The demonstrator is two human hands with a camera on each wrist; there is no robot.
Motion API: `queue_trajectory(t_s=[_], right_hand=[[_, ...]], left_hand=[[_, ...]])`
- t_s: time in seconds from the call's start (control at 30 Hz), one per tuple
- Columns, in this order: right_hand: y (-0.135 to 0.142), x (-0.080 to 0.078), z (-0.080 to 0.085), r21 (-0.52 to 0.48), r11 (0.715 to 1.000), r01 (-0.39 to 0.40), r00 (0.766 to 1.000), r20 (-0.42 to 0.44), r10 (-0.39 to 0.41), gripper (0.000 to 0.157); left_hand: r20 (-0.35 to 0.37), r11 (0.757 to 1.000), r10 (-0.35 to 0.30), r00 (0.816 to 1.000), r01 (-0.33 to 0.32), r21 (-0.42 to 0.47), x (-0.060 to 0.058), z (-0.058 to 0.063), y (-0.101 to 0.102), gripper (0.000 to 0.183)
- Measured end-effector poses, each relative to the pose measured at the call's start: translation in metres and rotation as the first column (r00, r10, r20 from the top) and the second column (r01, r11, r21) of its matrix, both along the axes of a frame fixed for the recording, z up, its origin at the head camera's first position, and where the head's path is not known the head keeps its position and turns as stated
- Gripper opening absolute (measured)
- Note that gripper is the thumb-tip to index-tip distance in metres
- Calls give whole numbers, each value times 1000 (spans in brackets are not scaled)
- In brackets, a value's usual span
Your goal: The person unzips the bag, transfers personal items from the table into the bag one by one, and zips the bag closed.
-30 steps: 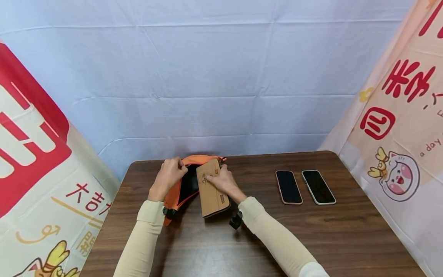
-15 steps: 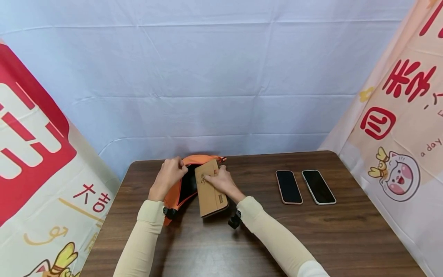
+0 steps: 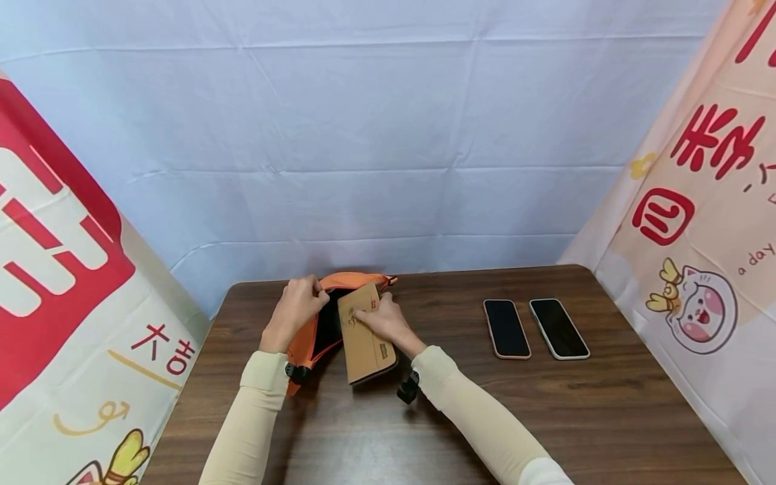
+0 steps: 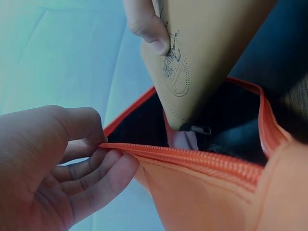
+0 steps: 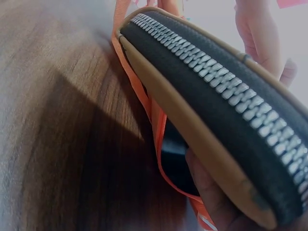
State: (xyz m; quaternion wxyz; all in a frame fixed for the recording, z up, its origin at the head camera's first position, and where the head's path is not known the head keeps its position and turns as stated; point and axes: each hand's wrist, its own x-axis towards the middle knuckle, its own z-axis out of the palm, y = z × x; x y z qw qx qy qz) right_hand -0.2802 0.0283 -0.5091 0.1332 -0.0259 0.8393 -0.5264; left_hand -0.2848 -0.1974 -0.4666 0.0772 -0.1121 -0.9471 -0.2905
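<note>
My left hand pinches the zippered edge of an orange bag between thumb and fingers. The bag's mouth gapes, its dark lining showing in the left wrist view. A tan zip-around wallet with a printed emblem is gripped by my right hand, thumb across its front and fingers behind. One corner of the wallet dips into the mouth of the bag in the left wrist view. Its chunky metal zipper faces the right wrist camera. Inside the bag a small zipper pull shows beside a pale patch.
Two phones lie face up on the right of the wooden table: one with a pinkish case, one with a white case. A pale cloth hangs behind the table, and printed cloths flank it.
My right hand has carried the wallet a little to the left, over the bag's opening. My left hand keeps its hold on the bag's edge. The phones lie still.
</note>
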Motion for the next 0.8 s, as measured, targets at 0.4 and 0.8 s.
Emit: queue_trajectory(t_s=[0.4, 0.8], right_hand=[[-4, 0, -7, -2, 1000, -15, 1000, 5, 15, 92], [-6, 3, -6, -43, 999, -30, 999, 13, 31, 82]], left_hand=[[4, 1000, 1, 1000, -1, -1, 1, -1, 0, 8], [3, 1000, -3, 1000, 3, 10, 2, 0, 1, 8]])
